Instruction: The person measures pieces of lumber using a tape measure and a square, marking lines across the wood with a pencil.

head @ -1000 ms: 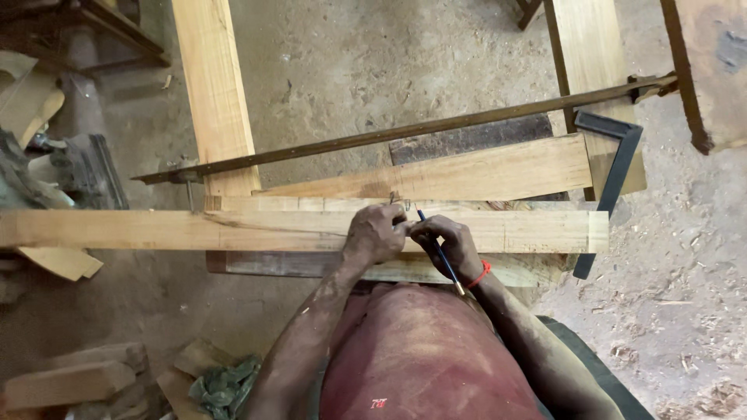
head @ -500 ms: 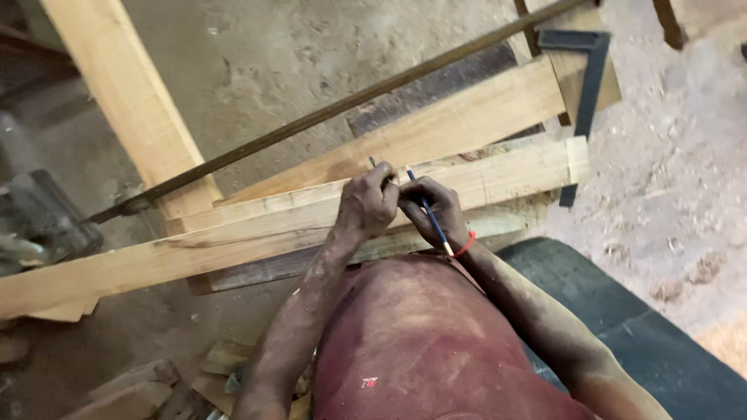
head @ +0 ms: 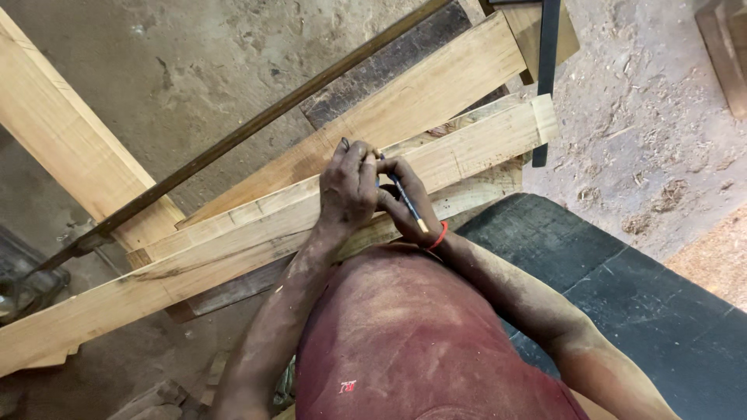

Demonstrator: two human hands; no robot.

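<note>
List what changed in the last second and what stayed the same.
Mostly the view swung: the long plank and metal bar now run diagonally, the square shifted to the top edge. Both hands stayed together on the plank, left hand pressing down, right hand gripping the blue pencil.

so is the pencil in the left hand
No, the right hand grips the blue pencil, while the left hand presses on the plank.
</note>
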